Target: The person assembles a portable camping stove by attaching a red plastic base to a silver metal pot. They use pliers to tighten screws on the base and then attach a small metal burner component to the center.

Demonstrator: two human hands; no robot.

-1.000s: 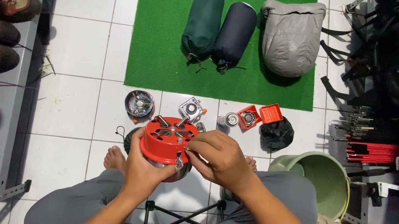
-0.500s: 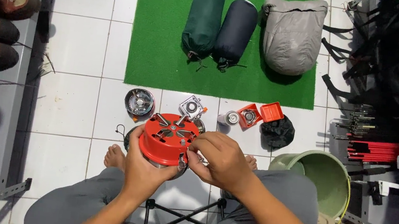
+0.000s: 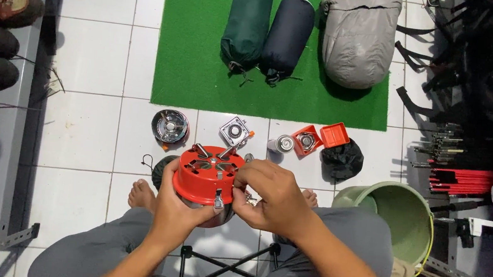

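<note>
- While the person sits over the white tiled floor, the left hand cups a round red stove from below, fingers wrapped firmly around its side, in the lower middle of the frame.
- The right hand closes its fingertips on a small metal part at the right edge of the stove; what exactly it pinches cannot be told.
- It seems that the step in hand is adjusting or fitting this small part, and the next move probably calls for a fine, steady turn while the left hand keeps the body still.
- The stove looks like painted metal, with shiny folding arms on top.
- Above it on the tiles lie a shiny round burner, a square burner and an orange case.
- On the green mat in the upper middle rest three soft rolled bags.
- A pale green bucket stands at the lower right.
</note>
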